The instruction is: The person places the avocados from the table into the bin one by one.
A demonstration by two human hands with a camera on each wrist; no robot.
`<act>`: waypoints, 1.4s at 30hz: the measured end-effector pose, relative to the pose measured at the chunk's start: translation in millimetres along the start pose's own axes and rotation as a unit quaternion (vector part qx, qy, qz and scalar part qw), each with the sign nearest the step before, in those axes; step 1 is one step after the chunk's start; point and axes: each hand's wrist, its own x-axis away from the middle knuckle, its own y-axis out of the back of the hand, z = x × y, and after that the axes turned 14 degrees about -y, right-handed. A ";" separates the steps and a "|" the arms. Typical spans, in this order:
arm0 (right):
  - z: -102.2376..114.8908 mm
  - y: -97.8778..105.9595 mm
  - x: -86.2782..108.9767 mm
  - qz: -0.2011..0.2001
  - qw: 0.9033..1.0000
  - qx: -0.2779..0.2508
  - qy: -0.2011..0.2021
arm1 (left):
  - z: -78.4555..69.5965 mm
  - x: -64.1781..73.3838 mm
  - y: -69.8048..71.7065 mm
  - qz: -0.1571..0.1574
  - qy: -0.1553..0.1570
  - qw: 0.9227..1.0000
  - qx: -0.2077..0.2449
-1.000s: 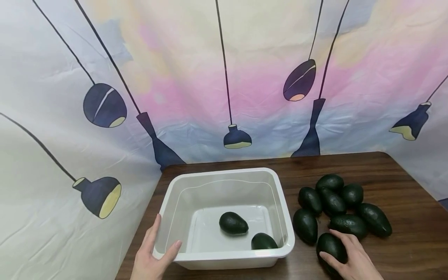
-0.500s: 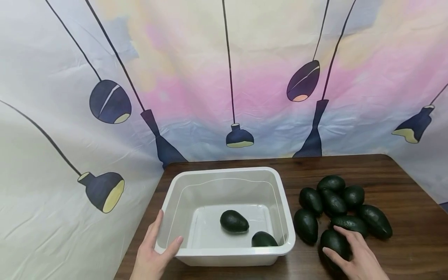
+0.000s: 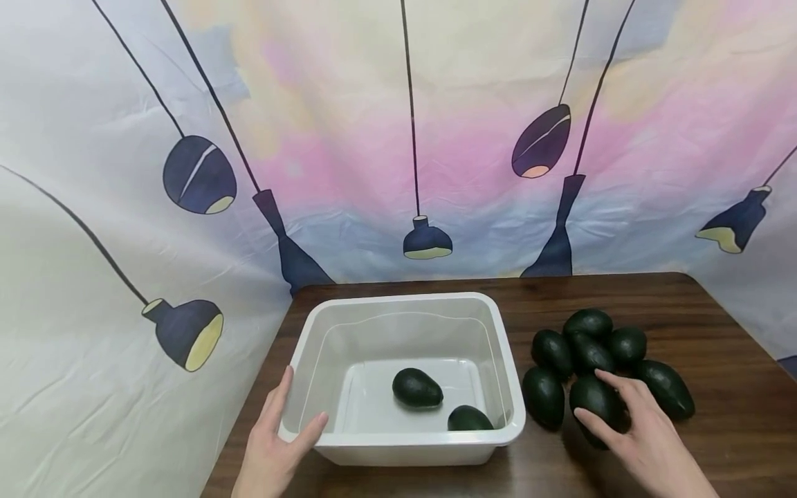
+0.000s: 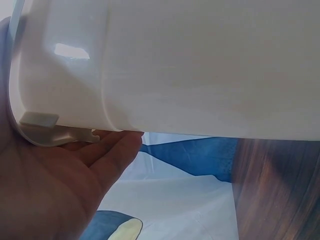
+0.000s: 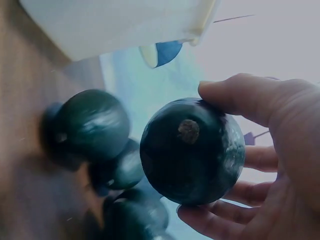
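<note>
My left hand (image 3: 270,436) holds the front left corner of a white plastic tub (image 3: 411,439). Its thumb lies at the front rim, and the fingers (image 4: 117,155) extend along the outside of the left wall. Two dark green avocados lie in the tub: one avocado (image 3: 417,388) near the middle, another avocado (image 3: 470,418) partly hidden by the front wall. On the right, my right hand (image 3: 641,429) grips an avocado (image 5: 190,155) between thumb and fingers. It is raised off the table, just in front of the other avocados, with its stem end showing in the right wrist view.
Several loose avocados (image 3: 551,354) cluster on the dark wooden table (image 3: 741,415), right of the tub. One avocado (image 3: 543,398) lies close to the tub's right wall. Behind the table hangs a cloth backdrop (image 3: 349,173) printed with lamps.
My right hand has moved slightly away from me with the gripped avocado, lifting it; it now covers an avocado behind. The left hand stays at the tub's corner. The head view has shifted slightly.
</note>
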 end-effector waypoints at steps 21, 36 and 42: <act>62.4 15.7 -17.9 -0.089 0.985 -0.067 0.130 | -1.1 0.3 0.9 -0.001 0.006 1.000 0.007; 89.9 13.4 -16.2 -0.139 0.953 -0.166 0.213 | 0.2 2.2 -0.8 -0.015 -0.013 1.000 -0.009; 108.4 12.4 -9.0 -0.125 0.937 -0.188 0.266 | 1.1 1.7 -0.8 -0.015 -0.013 1.000 -0.006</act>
